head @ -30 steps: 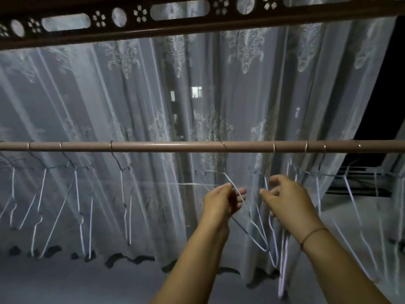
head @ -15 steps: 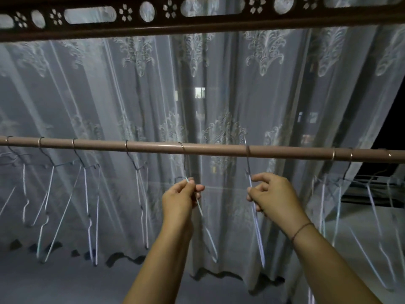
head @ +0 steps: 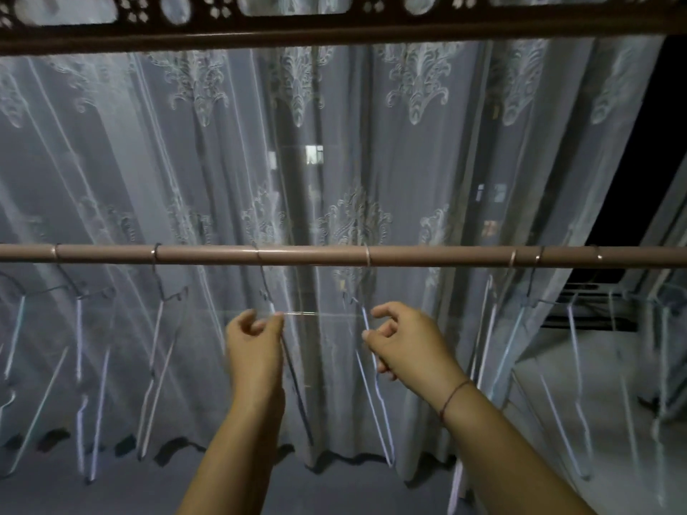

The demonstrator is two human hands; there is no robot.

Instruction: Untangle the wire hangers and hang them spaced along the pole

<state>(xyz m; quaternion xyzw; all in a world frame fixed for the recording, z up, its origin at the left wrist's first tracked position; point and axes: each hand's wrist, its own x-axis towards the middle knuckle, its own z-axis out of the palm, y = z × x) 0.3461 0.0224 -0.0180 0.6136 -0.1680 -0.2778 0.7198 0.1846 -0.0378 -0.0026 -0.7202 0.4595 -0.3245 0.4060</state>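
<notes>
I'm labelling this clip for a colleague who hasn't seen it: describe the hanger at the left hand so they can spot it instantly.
Find the brown pole running across in front of the lace curtain. Its third visible hook from the left, near mid-frame, belongs to the hanger. Of all those on the pole, only this one has its wire pinched by the left hand.

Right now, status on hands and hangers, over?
Left hand pinches middle hanger; right hand curled round neighbouring hanger. Both hooked on pole, apart. Bunched hangers at far right not yet spaced. Nothing blocking.
</notes>
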